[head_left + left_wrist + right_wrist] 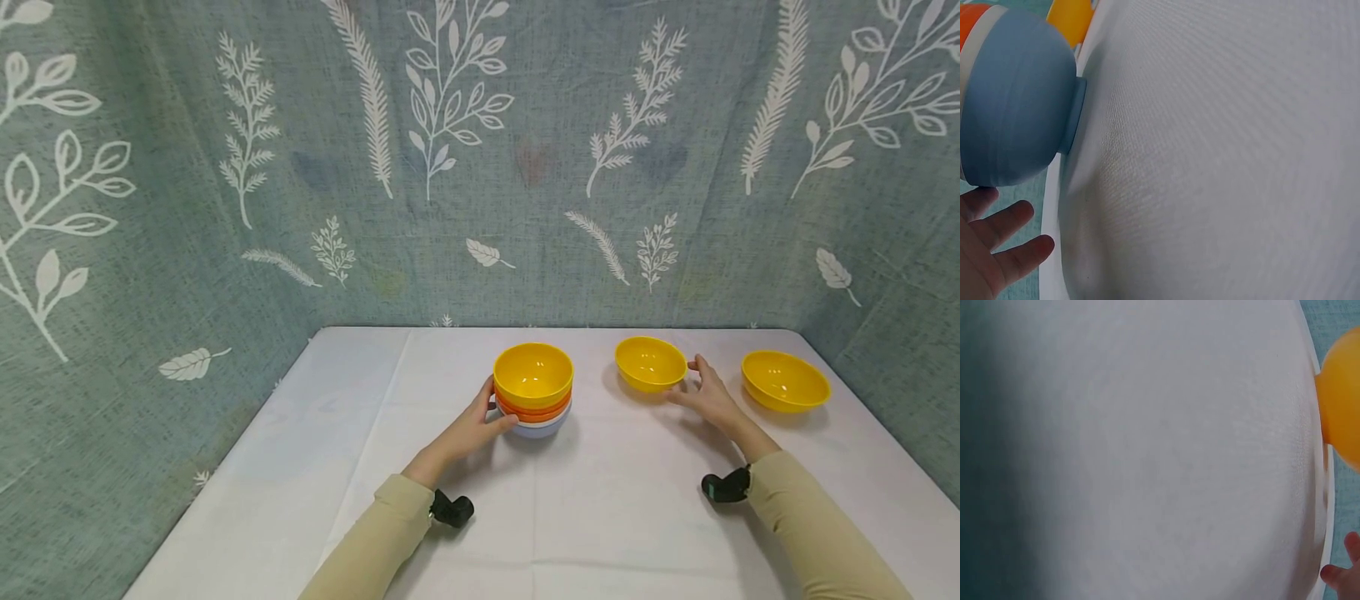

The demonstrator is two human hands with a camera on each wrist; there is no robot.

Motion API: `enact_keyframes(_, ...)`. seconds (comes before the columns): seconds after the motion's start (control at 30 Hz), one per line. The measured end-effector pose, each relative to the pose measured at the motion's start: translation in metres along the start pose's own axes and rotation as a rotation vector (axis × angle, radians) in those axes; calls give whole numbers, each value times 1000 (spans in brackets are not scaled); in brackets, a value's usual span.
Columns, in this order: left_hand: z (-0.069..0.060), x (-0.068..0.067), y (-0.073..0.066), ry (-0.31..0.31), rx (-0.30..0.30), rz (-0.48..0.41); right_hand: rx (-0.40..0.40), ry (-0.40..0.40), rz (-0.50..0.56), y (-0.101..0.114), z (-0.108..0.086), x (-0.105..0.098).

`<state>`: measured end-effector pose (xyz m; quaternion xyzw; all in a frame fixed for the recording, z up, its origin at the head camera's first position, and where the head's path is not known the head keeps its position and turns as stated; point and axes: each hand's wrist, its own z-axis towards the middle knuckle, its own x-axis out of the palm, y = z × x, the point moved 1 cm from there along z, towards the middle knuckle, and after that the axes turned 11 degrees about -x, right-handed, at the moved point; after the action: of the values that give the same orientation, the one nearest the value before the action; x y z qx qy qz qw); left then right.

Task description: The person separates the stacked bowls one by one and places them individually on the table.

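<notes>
My left hand [468, 430] is at the left side of a stack of nested bowls, its thumb along the front and its fingers at the side. The stack has a yellow bowl [532, 375] on top, orange rims [534, 414] under it, then a white rim and a blue-grey bowl [1019, 100] at the bottom. In the left wrist view one fingertip touches the blue-grey bowl; the other visible fingers spread clear of it. My right hand [708, 402], thumb and fingers apart, is beside the right edge of another yellow bowl [649, 367]. Contact there cannot be made out.
A third yellow bowl [785, 382] stands to the right of my right hand. A white cloth [585, 517] covers the table. Green leaf-patterned curtain [540, 233] hangs behind and at both sides. Each wrist wears a black camera [452, 509].
</notes>
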<state>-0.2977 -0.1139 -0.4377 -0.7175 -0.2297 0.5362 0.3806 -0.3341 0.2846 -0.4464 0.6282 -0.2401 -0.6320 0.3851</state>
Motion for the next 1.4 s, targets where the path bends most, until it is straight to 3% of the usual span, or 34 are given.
enact_keyframes(0.23,2,-1,1,1,26,0,-16,-10,6,0,1,0)
enact_keyframes(0.6,3,0,3,14,19,-16,-67,-12,28,6,1,0)
enact_keyframes(0.9,3,-1,3,12,24,-6,-56,-13,34,16,1,-3)
enact_keyframes(1.13,3,0,3,4,6,-3,-114,-49,-26,39,1,-12)
enact_keyframes(1.4,2,0,2,11,7,-11,-242,-16,45,82,-1,-14)
